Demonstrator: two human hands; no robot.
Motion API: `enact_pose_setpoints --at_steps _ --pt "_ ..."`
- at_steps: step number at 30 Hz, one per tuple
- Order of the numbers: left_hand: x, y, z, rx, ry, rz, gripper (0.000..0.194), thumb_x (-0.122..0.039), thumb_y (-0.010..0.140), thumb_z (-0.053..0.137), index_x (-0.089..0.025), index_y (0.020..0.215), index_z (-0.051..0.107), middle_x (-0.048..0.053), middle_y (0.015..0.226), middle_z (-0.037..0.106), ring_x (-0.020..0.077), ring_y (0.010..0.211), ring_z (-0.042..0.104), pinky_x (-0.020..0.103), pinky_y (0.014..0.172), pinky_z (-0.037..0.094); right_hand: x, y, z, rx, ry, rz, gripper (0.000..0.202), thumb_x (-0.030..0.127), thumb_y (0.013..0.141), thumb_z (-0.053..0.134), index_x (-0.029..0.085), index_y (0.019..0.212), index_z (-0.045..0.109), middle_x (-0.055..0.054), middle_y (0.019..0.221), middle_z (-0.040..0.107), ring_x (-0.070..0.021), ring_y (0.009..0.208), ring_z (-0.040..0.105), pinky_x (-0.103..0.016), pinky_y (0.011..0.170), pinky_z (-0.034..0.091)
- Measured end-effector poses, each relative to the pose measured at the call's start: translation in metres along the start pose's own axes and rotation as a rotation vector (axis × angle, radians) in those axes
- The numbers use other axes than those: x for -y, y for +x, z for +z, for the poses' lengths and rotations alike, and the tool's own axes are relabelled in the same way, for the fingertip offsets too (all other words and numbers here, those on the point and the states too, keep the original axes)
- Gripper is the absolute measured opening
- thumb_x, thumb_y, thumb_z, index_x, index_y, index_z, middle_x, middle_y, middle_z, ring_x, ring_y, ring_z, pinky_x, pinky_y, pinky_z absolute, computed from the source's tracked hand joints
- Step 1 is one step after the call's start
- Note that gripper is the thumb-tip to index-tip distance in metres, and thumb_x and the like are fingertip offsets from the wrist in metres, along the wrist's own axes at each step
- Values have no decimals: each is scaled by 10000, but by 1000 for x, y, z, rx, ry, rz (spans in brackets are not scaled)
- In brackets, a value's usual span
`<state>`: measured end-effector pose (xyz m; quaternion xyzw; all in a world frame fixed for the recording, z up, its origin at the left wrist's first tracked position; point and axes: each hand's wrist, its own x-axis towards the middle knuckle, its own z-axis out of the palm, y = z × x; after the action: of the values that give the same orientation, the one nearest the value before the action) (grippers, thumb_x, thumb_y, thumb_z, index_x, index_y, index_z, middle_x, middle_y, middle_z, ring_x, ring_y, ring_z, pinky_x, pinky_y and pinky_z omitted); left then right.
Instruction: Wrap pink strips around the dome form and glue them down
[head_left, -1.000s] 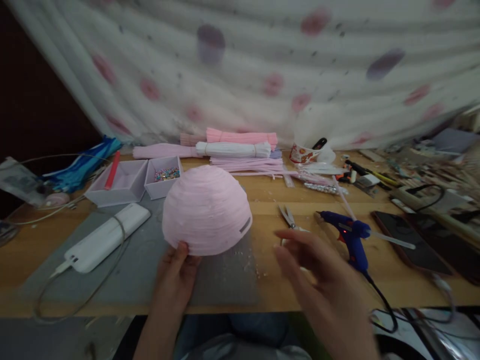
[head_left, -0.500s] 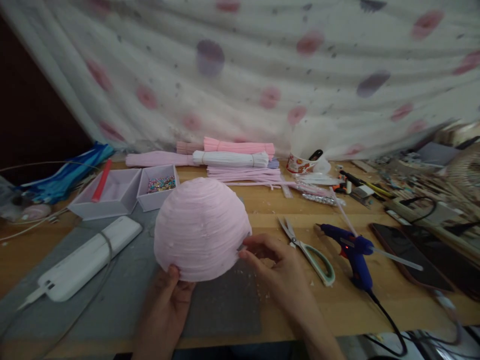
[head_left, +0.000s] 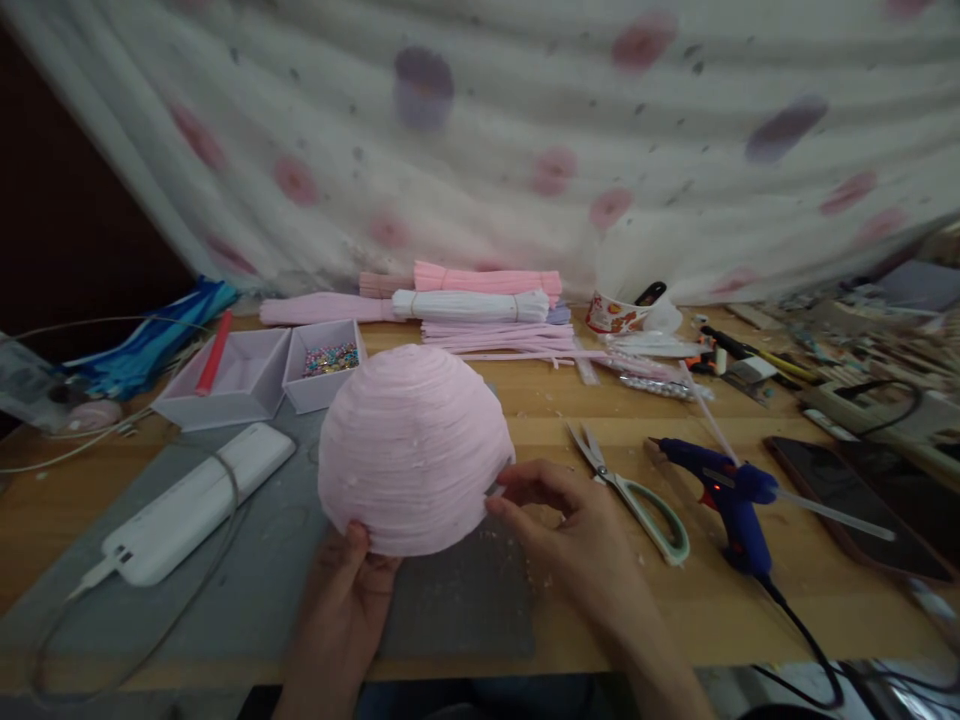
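A pale pink ribbed dome [head_left: 416,450] is held above the grey mat, its rounded side up. My left hand [head_left: 349,590] grips its lower left rim, thumb on the outside and the other fingers underneath. At the lower right edge, my right hand [head_left: 566,525] pinches the rim between thumb and fingers, where a small dark spot shows. The inside of the dome is hidden.
Scissors [head_left: 634,495] and a blue glue gun [head_left: 724,495] lie to the right. A white power bank [head_left: 199,500] rests on the mat [head_left: 457,600] at left. Behind are a bead box [head_left: 322,390], an open box [head_left: 232,400] and bundled stems [head_left: 472,305].
The view has shifted slightly, so the dome, both hands and the table items appear a little displaced. Both hands keep their hold on the dome.
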<state>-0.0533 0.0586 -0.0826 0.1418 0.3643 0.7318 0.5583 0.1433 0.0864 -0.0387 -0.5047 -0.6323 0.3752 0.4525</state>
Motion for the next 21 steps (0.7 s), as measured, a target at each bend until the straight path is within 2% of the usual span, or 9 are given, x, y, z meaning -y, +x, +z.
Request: enact_pose_setpoints --at_steps 5,14,17,21 --pt "1 0 -4 -33 -5 -18 285 -383 517 960 -252 714 802 22 794 818 191 714 776 222 715 619 -1 0 1 -18 -16 23 113 273 759 752 218 857 737 -8 770 748 -164 707 705 -273 672 555" --pt "0 -1 -2 -51 -31 -19 305 -339 534 959 -259 791 815 10 805 820 174 671 768 215 693 625 3 4 -5 67 46 111 126 335 789 726 216 813 759 -19 764 776 -173 706 719 -266 655 546" --pt "0 -3 -1 -82 -24 -21 355 -333 503 970 -259 814 817 12 814 821 190 685 772 227 688 631 4 4 -6 81 27 120 159 365 782 739 206 793 743 -20 740 759 -175 695 707 -270 647 541" --pt "0 -3 -3 -77 25 -2 470 -356 527 960 -270 965 813 35 898 823 219 752 783 247 720 633 -1 3 -3 80 4 102 168 368 780 762 204 791 728 -20 732 741 -175 683 691 -276 631 532"
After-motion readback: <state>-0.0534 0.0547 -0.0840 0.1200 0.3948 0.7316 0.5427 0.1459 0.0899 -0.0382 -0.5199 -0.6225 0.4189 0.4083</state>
